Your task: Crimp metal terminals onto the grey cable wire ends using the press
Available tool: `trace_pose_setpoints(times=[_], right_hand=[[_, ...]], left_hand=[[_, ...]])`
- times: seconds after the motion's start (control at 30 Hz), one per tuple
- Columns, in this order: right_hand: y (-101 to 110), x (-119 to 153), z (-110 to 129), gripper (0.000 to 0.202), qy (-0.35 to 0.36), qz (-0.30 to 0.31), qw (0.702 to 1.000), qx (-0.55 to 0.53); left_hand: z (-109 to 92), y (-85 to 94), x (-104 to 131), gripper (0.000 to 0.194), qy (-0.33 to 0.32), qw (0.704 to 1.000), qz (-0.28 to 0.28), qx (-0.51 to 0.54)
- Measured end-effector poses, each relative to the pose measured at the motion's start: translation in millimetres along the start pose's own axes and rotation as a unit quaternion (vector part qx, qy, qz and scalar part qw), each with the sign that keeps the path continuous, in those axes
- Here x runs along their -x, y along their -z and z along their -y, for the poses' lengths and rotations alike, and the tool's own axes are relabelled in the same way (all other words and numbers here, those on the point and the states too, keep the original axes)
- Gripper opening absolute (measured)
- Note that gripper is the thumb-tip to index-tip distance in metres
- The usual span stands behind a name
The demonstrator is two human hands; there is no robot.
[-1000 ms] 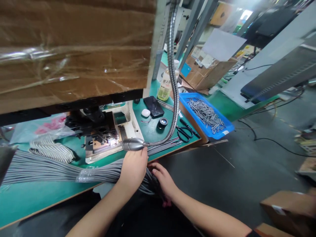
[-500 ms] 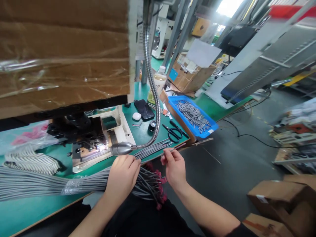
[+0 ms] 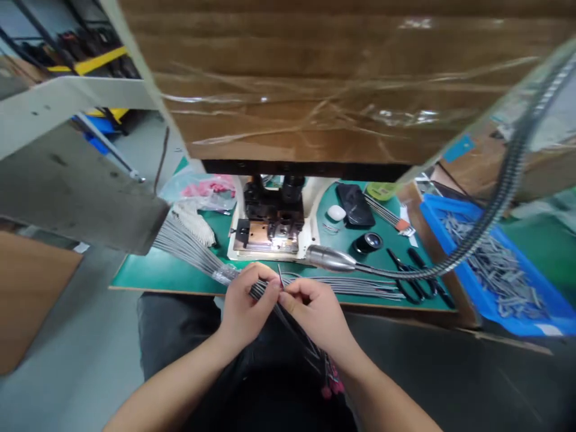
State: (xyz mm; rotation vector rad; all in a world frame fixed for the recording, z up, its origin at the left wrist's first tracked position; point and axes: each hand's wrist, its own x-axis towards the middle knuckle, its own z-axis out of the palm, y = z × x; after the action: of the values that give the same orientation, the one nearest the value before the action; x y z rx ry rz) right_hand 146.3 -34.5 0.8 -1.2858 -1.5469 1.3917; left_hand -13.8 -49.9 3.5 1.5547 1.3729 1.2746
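Both my hands meet over the table's front edge, fingertips nearly touching. My left hand (image 3: 252, 303) is closed on a thin grey cable (image 3: 279, 273) whose end points up between the fingers. Thumb and forefinger of my right hand (image 3: 315, 306) pinch at the same cable. The taped bundle of grey cables (image 3: 193, 249) runs from the left under my left hand, and its pink-tipped ends (image 3: 332, 384) hang below my right hand. Behind the hands is a machine (image 3: 274, 231) with a lit metal plate. More grey cables (image 3: 355, 287) lie to the right.
A silver gooseneck lamp (image 3: 330, 258) reaches in from the right. Scissors (image 3: 411, 279), a black round container (image 3: 368, 242), a phone (image 3: 355, 206) and a blue tray (image 3: 483, 252) of short grey pieces are on the right. A large taped cardboard sheet (image 3: 315, 78) hangs overhead.
The view has swung left to face the machine. My hands, apart before, have come together at the cable. My right hand has moved in from the right.
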Motion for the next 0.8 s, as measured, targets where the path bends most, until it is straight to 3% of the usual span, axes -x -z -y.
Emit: trace_pose_setpoints(times=[0.17,0.47,0.8], right_hand=[[-12.0,-19.4,3.1,0.039,-0.032,0.005,0.999,-0.023],[-16.7,-26.8,-8.5,0.036,-0.079,0.003,0.994,-0.076],[-13.1,-23.8,-12.0,0.035,-0.071,0.021,0.993,-0.088]], left_hand=[[1.0,6.8,-9.6,0.011,0.009,0.998,-0.034,-0.046],[2.8,-4.4,-25.1,0.006,0.038,0.991,-0.056,-0.118],[2.9,-6.4,-32.8,0.008,0.122,0.992,-0.018,0.014]])
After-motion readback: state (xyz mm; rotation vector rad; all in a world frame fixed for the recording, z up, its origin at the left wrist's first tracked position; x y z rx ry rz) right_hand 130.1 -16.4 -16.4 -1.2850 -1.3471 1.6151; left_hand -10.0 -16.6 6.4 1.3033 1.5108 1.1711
